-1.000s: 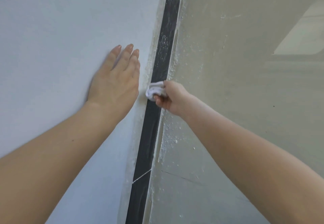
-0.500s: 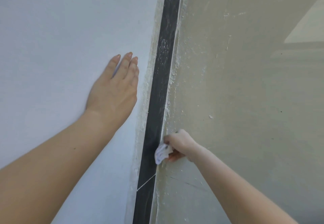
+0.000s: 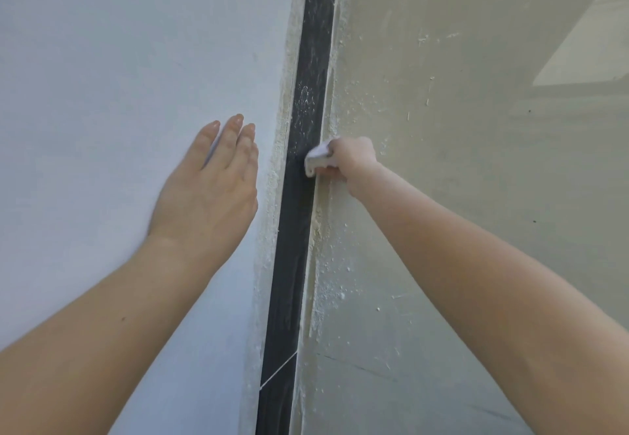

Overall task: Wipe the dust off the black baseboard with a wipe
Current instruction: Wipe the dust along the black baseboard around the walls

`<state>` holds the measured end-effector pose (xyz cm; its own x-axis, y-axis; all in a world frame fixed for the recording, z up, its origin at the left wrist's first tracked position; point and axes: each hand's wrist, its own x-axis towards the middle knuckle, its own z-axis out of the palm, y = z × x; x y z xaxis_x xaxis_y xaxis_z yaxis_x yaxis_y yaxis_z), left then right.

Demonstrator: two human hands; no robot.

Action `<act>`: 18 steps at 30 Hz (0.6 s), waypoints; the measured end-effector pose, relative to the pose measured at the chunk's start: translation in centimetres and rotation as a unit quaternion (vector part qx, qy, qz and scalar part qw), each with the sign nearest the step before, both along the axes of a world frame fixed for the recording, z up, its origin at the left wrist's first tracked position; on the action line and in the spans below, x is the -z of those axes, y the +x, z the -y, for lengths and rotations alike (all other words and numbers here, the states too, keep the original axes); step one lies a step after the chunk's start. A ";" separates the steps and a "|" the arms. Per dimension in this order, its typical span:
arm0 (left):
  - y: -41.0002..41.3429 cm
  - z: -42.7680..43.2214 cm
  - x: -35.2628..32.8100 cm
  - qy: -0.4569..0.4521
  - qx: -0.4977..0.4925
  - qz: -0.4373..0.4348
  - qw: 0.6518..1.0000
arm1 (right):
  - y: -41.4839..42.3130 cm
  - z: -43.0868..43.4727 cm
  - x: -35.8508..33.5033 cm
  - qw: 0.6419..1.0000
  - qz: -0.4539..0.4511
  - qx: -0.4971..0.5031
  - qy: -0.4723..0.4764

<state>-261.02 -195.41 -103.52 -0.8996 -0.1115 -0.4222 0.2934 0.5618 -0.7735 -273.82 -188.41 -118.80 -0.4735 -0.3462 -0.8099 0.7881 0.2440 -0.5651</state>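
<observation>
Now back up the strip: the right hand (image 3: 347, 162), which half a second ago was low on the black baseboard (image 3: 289, 264) close to the thin pale joint line (image 3: 277, 371), has travelled away from the wearer and presses its wipe (image 3: 316, 158) against the board again, much where it was a second ago. Its fingers are curled tight around the bunched white wipe, which pokes out toward the baseboard and touches its floor-side edge. Nearer than those fingers, the board reads dark and fairly clean, though white grit lies along the floor (image 3: 442, 264) just beside it. Level with them and across the strip, the left hand (image 3: 207, 196) lies flat and spread on the white wall (image 3: 102, 94), holding nothing, seemingly a brace. Beyond the fingers, the board carries a whitish smear of dust (image 3: 308, 100) and faint streaks farther up. The return stroke suggests back-and-forth passes, with the next reach probably needed into that dusty far stretch; much of the job looks unfinished.
</observation>
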 end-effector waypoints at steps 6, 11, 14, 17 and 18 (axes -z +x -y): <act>0.0 0.0 0.1 0.015 0.001 -0.009 1.000 | 1.3 -2.4 -0.7 0.998 -0.030 0.043 -0.029; -0.3 -0.1 -0.1 0.035 -0.003 -0.030 0.999 | 6.6 -2.9 -1.6 0.926 0.107 -0.356 -0.059; -0.5 -0.1 -0.1 0.044 -0.014 -0.035 0.998 | 4.9 -1.3 -0.7 0.959 0.123 -0.245 -0.073; -0.7 -0.1 0.0 0.064 -0.039 -0.039 0.996 | 0.9 -0.7 -1.0 0.980 0.118 -0.125 -0.100; -0.7 0.0 0.0 0.070 -0.046 -0.041 0.996 | -0.2 -0.7 -1.4 0.984 0.108 -0.086 -0.115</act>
